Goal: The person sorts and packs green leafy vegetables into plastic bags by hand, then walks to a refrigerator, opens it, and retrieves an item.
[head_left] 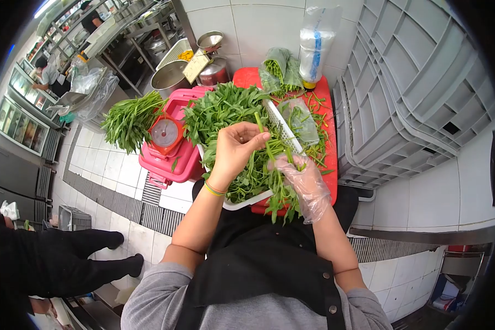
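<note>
My bare left hand (237,149) is closed, its thumb and fingertips pinching a green stem (258,119) over a white basket (245,204). My right hand (307,184), in a clear plastic glove, is wrapped round a bunch of leafy greens (282,202) whose leaves hang down toward me. The stem in my left hand runs down toward this bunch. Loose leafy greens (217,110) fill the basket and rise above its rim. Cut stem pieces (316,104) lie scattered on the red board (325,154) beside it.
A bag of stems (280,71) and a plastic roll (316,52) stand at the back. At left, more greens (132,121) lie by an orange scale (164,133) on a pink container (173,164). Grey crates (407,82) line the right. A person's legs (88,253) are at lower left.
</note>
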A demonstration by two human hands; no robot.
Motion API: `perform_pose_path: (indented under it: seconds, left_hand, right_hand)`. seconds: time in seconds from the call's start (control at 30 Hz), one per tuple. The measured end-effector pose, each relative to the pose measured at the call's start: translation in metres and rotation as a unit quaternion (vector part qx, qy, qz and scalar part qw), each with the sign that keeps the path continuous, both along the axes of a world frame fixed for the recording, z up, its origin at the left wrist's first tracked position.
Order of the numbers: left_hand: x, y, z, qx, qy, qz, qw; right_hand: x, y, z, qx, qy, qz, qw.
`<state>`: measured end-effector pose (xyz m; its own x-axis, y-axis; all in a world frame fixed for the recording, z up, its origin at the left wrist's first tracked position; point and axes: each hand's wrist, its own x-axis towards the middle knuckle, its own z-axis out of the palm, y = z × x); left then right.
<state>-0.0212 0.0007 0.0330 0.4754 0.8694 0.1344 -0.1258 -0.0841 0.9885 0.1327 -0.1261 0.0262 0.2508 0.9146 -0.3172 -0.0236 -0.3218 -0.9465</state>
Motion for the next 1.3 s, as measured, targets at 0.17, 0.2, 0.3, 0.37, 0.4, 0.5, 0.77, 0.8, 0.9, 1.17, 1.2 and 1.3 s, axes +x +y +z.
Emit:
perform_pose_path:
  seconds: [0.17, 0.2, 0.3, 0.37, 0.4, 0.5, 0.77, 0.8, 0.9, 1.17, 1.2, 1.3]
  left_hand:
    - [0.003, -0.011, 0.003, 0.017, 0.026, -0.023, 0.999]
    - [0.005, -0.012, 0.002, 0.026, 0.031, -0.025, 0.999]
    - [0.011, -0.017, 0.001, 0.029, 0.026, -0.024, 0.999]
    - [0.012, -0.018, -0.001, 0.058, 0.045, 0.025, 0.997]
    - [0.011, -0.019, 0.001, 0.057, 0.044, 0.027, 0.997]
    - [0.009, -0.02, 0.005, 0.074, 0.069, 0.055, 0.993]
    - [0.017, -0.02, -0.005, 0.081, 0.075, 0.076, 0.991]
    - [0.018, -0.02, -0.005, 0.08, 0.075, 0.075, 0.991]
    - [0.017, -0.021, -0.006, 0.087, 0.085, 0.068, 0.99]
    - [0.017, -0.04, 0.002, 0.025, -0.091, 0.001, 0.996]
    - [0.016, -0.042, 0.006, -0.023, -0.151, -0.008, 0.988]
    - [0.003, -0.031, 0.013, 0.042, -0.124, 0.064, 0.989]
  right_hand:
    - [0.006, 0.007, 0.0, 0.066, 0.016, -0.03, 0.997]
    - [0.004, 0.008, 0.007, 0.076, 0.022, -0.012, 0.997]
    - [0.002, 0.018, -0.004, 0.127, 0.002, 0.029, 0.991]
    - [-0.01, 0.02, 0.0, 0.217, -0.095, -0.077, 0.969]
    - [-0.011, 0.02, 0.0, 0.236, -0.135, -0.109, 0.956]
    - [-0.002, 0.016, 0.0, 0.175, -0.026, -0.061, 0.982]
    - [0.004, 0.007, -0.003, 0.15, -0.069, 0.035, 0.986]
    - [0.006, 0.009, -0.009, 0.149, -0.07, 0.034, 0.986]
    - [0.006, 0.014, -0.024, 0.185, -0.112, 0.013, 0.976]
    - [0.001, 0.02, 0.0, 0.107, 0.164, -0.153, 0.969]
    - [0.016, 0.024, -0.015, 0.143, 0.194, -0.112, 0.964]
    - [0.057, 0.026, -0.067, 0.193, 0.415, -0.063, 0.887]
